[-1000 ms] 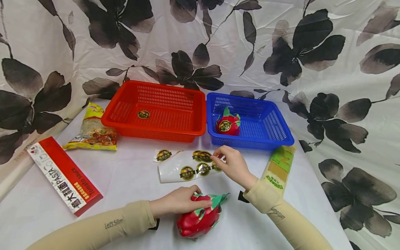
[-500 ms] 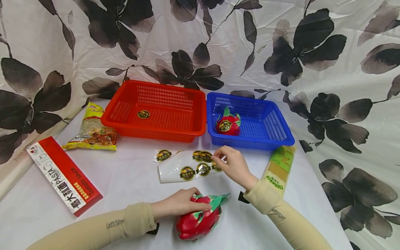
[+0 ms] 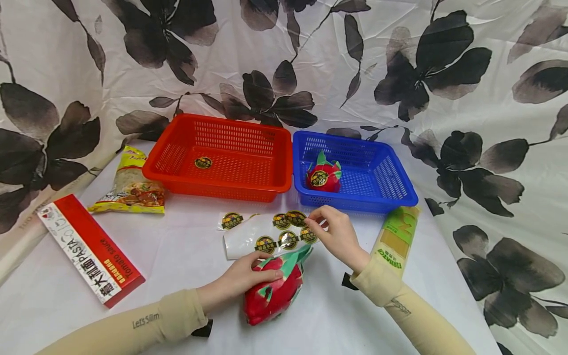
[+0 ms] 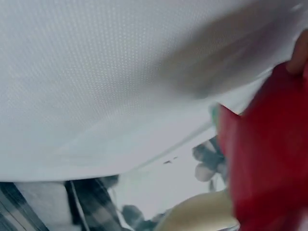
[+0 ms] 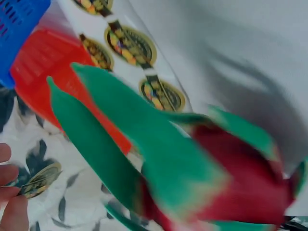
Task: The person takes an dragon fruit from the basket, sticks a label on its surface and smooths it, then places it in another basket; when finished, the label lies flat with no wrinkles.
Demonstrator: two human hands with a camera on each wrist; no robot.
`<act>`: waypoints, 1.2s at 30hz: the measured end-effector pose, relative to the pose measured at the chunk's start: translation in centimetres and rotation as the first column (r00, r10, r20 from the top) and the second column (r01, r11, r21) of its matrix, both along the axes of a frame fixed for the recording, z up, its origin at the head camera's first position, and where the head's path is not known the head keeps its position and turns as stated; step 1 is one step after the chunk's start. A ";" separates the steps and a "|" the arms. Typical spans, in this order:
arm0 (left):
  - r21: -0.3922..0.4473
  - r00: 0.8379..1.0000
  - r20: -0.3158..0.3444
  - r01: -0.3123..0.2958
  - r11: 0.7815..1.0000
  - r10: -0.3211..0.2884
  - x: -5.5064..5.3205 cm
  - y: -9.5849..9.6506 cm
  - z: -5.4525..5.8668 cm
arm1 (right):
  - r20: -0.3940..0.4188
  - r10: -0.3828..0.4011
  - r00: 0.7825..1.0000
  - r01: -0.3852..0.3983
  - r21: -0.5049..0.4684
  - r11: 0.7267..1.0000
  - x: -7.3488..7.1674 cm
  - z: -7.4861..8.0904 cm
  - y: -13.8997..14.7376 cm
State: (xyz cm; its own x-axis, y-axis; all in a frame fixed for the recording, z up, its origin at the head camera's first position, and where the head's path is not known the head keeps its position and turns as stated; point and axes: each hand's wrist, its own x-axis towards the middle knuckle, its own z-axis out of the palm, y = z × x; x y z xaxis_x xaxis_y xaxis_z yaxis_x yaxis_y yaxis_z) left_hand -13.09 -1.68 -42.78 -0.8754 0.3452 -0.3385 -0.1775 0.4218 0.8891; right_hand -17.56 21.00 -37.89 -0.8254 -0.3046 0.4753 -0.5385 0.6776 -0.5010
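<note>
Head view: the left hand [image 3: 239,278] grasps the dragon fruit [image 3: 270,301] from its side, fingers and thumb wrapped over the skin, perhaps so that the leafy crown points away and most of the body is exposed. It sits toward the near side of the table [image 3: 186,266], midway between left and right edges. The right hand [image 3: 339,239] pinches a round sticker [image 3: 296,218] between its fingertips above the sticker sheet [image 3: 239,244], probably by the rim because so thin a piece offers little else. Along the far edge stand a red basket [image 3: 222,191] and, close on its right, a blue basket [image 3: 355,201] holding a second dragon fruit [image 3: 330,186] with a label on it. A noodle bag [image 3: 137,195] and a pasta box [image 3: 90,249] lie by the left edge, a green packet [image 3: 396,236] by the right, likely leaving the middle for working. White cloth covers the surface; a floral curtain [image 3: 346,74] hangs behind.

Left wrist view: red skin and one fingertip blur at the right; the shadow suggests the fruit is lifted.

Right wrist view: the sticker, clear of the sheet, is pinched at lower left, while the green crown fills the foreground.
</note>
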 end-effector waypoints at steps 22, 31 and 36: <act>0.695 0.917 0.375 -0.376 0.613 0.137 -1.4 -0.9 -0.2 | 0.116 0.115 0.987 -0.080 -0.274 0.958 4.5 1.0 -1.2; 0.760 0.904 0.412 -0.411 0.503 0.115 -1.3 -0.6 0.5 | 0.284 0.201 0.937 -0.082 -0.381 0.921 5.8 0.5 -1.8; 0.773 0.912 0.398 -0.390 0.500 0.097 -1.4 -0.5 0.5 | 0.388 0.225 0.894 -0.057 -0.399 0.915 6.1 0.3 -2.2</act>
